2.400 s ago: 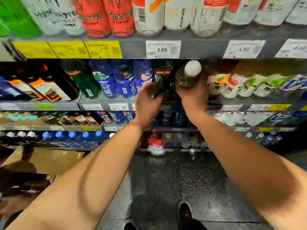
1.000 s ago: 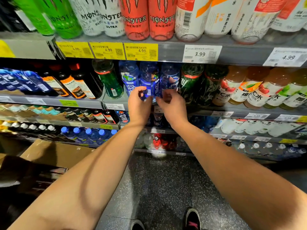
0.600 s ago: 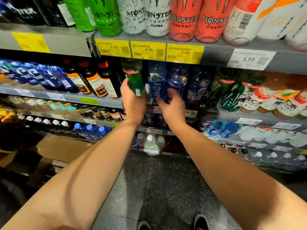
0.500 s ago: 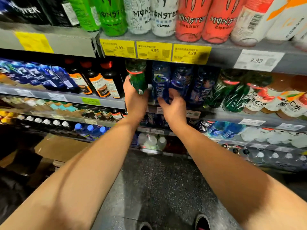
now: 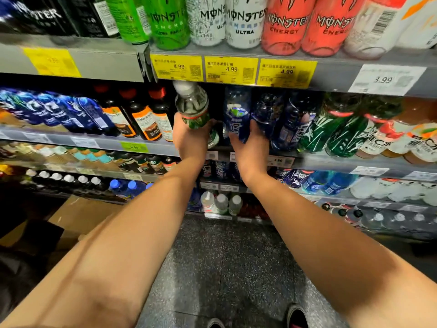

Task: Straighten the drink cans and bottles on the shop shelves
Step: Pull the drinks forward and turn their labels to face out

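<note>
While the left hand (image 5: 189,140) grips a green-labelled bottle (image 5: 192,107) drawn forward off the second shelf (image 5: 151,147), the right hand (image 5: 250,145) cups the base of a blue bottle (image 5: 237,119) just beside it, fingers curled round. I'd say this row is mid-straightening; next, the green one wants seating upright, label outward.

Upper centre of the frame, tall metal cans (image 5: 246,20) run black, lime green, white, then coral red, over yellow paper price tags (image 5: 230,69). Mid-frame, a clear plastic bottle with a green, red-edged label (image 5: 192,110) sits beside dark blue plastic bottles (image 5: 237,117). Below, grey speckled floor (image 5: 227,256).
</note>
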`<state>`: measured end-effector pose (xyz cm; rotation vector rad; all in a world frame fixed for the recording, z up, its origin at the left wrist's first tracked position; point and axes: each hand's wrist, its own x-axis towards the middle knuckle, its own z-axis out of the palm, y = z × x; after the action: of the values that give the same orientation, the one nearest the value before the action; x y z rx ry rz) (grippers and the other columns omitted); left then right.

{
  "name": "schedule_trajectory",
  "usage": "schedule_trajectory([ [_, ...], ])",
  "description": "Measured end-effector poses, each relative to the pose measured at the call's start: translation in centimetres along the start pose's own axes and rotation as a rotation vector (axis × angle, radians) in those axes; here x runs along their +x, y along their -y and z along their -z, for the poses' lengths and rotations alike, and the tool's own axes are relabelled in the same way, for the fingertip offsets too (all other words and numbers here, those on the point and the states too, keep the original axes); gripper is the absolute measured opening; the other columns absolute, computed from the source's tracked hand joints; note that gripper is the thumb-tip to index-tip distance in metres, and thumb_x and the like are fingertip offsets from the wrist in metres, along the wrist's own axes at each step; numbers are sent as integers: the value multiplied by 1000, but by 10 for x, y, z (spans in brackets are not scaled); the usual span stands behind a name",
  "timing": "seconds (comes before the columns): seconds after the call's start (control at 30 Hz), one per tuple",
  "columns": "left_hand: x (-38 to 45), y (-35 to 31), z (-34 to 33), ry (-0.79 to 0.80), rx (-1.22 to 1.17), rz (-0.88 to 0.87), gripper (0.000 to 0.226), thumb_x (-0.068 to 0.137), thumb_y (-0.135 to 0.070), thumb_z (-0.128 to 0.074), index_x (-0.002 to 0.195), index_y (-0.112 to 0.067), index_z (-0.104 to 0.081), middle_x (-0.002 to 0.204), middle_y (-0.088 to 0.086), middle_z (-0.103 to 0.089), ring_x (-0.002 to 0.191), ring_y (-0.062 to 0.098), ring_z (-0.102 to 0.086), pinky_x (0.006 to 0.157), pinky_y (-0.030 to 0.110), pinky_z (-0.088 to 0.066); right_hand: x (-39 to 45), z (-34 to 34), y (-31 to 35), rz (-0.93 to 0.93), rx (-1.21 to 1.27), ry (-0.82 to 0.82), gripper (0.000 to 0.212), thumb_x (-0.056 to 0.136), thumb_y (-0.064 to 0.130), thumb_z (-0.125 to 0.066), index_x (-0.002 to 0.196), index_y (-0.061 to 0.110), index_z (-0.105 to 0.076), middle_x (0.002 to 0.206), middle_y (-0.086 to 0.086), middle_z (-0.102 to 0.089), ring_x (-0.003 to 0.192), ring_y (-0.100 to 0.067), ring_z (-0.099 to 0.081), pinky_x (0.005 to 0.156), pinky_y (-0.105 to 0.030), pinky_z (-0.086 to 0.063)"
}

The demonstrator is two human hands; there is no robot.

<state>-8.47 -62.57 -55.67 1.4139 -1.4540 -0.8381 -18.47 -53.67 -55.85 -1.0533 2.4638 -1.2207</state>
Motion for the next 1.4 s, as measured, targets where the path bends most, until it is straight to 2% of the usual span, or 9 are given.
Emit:
schedule_trajectory([
  [0.07,-10,4,7,-39,-68,27,65,64,-36,-89,117,-13,-59,103,-7,-63,93,12,-57,73,8,-35,-1,-8,6,3,-14,-32,69,93,41,-62,146,3,-38,130,-16,-60,117,-32,-57,89,-37,-46],
  [0.23,-21,14,28,-91,-222,144,61,64,-38,-89,113,-10,-67,107,-1,-71,103,17,-66,89,28,-51,3,-27,16,-86,24,-82,71,91,41,-65,144,3,-39,135,-20,-55,123,-35,-53,95,-39,-48],
  [0.57,-19,18,71,-27,-337,15,41,70,-21,-89,101,-1,-70,95,8,-75,91,21,-72,85,43,-57,12,-46,23,-154,44,-213,72,83,33,-73,137,-3,-41,136,-20,-50,127,-34,-46,98,-34,-36],
  [0.83,-20,30,79,3,-359,0,45,70,-17,-90,105,0,-68,100,11,-74,93,22,-72,85,33,-58,10,-52,22,-137,201,-211,53,76,27,-78,115,3,-51,96,-10,-69,86,-30,-66,62,-26,-36],
  [0.93,-25,37,81,-26,-326,7,48,67,-18,-91,106,-1,-67,101,9,-74,97,21,-71,86,27,-56,1,-59,25,-81,263,-104,44,79,30,-76,109,9,-52,88,3,-64,79,-23,-65,61,-27,-42],
  [1.13,-29,46,88,-34,-250,34,47,63,-28,-93,101,-16,-68,88,-21,-71,83,-8,-66,72,4,-47,-6,-73,47,43,242,54,41,83,30,-75,109,11,-50,105,-5,-66,93,-23,-63,71,-36,-47],
  [1.27,-34,45,88,-14,-209,37,53,61,-35,-93,104,-16,-68,93,-17,-71,89,-3,-68,80,12,-51,-3,-70,53,50,215,127,47,82,34,-76,113,10,-48,108,-6,-64,96,-25,-62,73,-39,-49],
  [1.33,-37,42,84,9,-224,70,54,59,-39,-92,103,-20,-67,94,-16,-73,91,1,-69,84,20,-55,-5,-58,47,56,218,82,51,81,37,-76,117,11,-52,114,-7,-63,102,-23,-60,78,-37,-49],
  [1.4,-41,36,76,23,-241,65,53,57,-44,-91,100,-28,-65,92,-20,-72,93,0,-69,86,19,-54,-7,-42,34,71,230,-128,50,79,31,-76,117,5,-56,114,-12,-60,108,-28,-55,86,-37,-46],
])
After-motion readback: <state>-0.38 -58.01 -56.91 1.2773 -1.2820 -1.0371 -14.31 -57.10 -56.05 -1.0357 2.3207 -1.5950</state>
